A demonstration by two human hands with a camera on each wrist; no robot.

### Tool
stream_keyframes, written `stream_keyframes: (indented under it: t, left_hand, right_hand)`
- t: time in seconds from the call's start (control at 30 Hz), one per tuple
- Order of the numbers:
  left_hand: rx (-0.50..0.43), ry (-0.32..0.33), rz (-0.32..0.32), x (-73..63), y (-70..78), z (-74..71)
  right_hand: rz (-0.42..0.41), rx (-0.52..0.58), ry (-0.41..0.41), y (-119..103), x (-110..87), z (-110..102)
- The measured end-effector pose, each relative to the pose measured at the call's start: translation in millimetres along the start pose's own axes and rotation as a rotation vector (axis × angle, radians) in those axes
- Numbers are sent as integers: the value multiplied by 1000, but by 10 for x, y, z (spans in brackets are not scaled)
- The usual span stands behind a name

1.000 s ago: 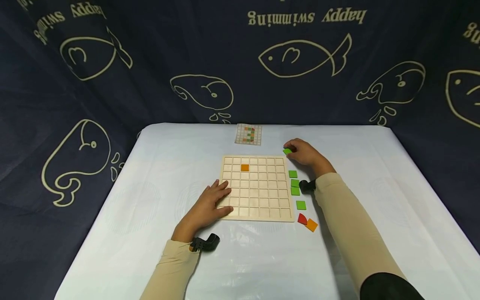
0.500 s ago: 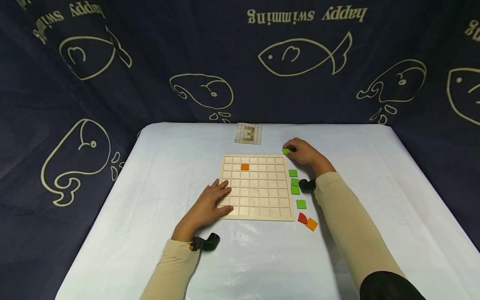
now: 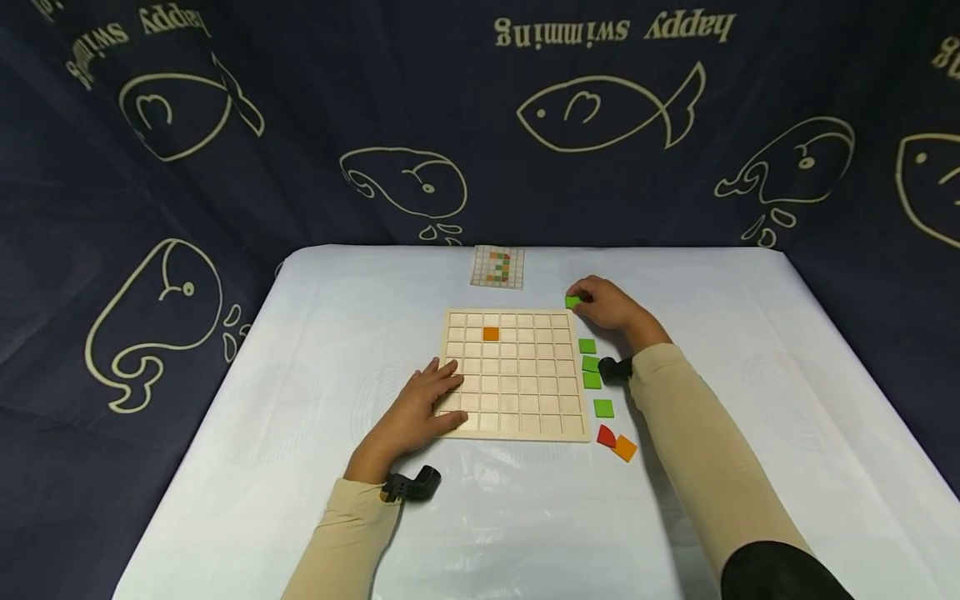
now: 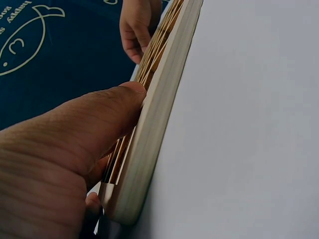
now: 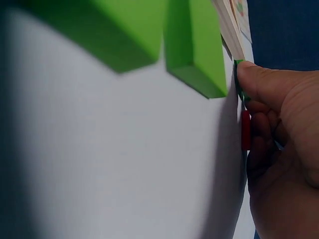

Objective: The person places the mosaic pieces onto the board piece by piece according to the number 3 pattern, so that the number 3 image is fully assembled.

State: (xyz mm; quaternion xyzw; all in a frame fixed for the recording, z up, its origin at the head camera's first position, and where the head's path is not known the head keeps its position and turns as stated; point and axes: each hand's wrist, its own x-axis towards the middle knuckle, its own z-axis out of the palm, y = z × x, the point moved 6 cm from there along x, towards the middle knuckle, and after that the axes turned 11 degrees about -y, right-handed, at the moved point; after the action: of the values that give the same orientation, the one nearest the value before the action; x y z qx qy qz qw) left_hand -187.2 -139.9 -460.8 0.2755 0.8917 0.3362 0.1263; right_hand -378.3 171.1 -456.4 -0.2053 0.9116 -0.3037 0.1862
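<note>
Five green tiles (image 3: 590, 364), one board (image 3: 519, 384)

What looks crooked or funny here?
The loose orange tile beside the board's near right corner: it's twisted like a diamond next to the red piece, while the loose green tiles sit nearly straight. Also, the words on the dark cloth are upside down. I see nothing spilled.

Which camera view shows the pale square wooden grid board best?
The head view: the pale square wooden grid board shows nearly whole from above, only its left side partly under the bare left hand. The left wrist view shows mainly its slanting edge; the right wrist view, just a narrow strip near the top.
</note>
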Motion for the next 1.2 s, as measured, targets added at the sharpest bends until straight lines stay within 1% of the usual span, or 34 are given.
stream_keyframes:
  t: [0.13, 0.27, 0.37, 0.6, 0.7, 0.83, 0.97, 1.07, 1.2]
  left_hand:
    - [0, -7, -11, 2, -10, 3]
    - [0, -4, -3, 13, -8, 13]
    - [7, 1, 9, 21, -2, 24]
    - [15, -1, 2, 15, -14, 20]
    - [14, -6, -10, 15, -26, 11]
    - [16, -19, -30, 10, -32, 8]
    - [24, -22, -29, 16, -26, 5]
    - [20, -18, -24, 22, -9, 2]
    - [14, -13, -22, 19, 8, 4]
  right_hand:
    - [9, -4, -1, 7, 11, -5]
    - [9, 1, -3, 9, 4, -17]
    - [9, 22, 3, -12, -18, -32]
    - [12, 93, 22, -85, -58, -85]
    - [-13, 91, 43, -133, -72, -120]
    - [-67, 90, 59, -220, -123, -153]
    - [-101, 121, 72, -316, -170, -163]
    - [-116, 153, 72, -393, -199, -134]
    - [-129, 171, 50, -477, -214, -32]
